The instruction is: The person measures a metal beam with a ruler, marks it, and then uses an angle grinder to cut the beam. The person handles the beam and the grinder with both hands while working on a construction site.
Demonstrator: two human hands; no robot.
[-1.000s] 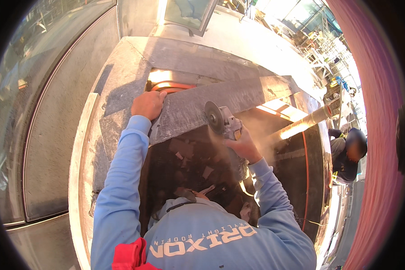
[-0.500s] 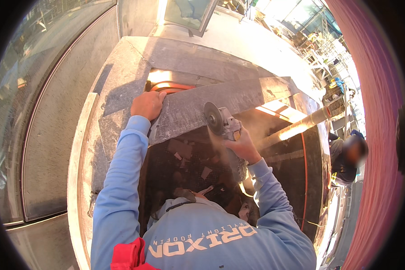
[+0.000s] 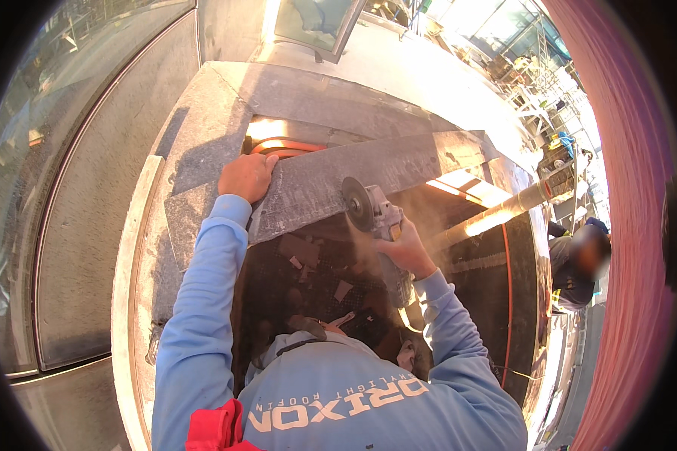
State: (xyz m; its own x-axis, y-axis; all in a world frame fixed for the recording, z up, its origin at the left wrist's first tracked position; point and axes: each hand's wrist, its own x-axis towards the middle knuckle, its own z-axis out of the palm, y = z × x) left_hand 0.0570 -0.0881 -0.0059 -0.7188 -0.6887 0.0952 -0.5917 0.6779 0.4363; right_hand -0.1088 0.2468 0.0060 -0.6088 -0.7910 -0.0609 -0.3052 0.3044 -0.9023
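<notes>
My left hand [image 3: 247, 177] is closed over the left part of a long grey stone-like slab [image 3: 331, 174], holding its far edge. The slab lies tilted across a dark opening. In my right hand [image 3: 409, 249] I grip an angle grinder [image 3: 386, 216] by its body. Its round disc [image 3: 361, 204] stands at the near edge of the slab; dust hides whether it touches. A haze of dust drifts around the grinder and my right hand.
Orange hoses [image 3: 289, 145] coil in a gap beyond the slab. A pale pole [image 3: 496, 214] slants at the right, near an orange cord [image 3: 508, 278]. Scraps lie inside the dark opening [image 3: 308, 278]. Another person [image 3: 575, 263] is at the far right; a panelled wall [image 3: 105, 225] stands left.
The grinder and my right hand have shifted slightly toward me, the disc now sitting a little lower along the slab's near edge. My left hand has stayed in place.
</notes>
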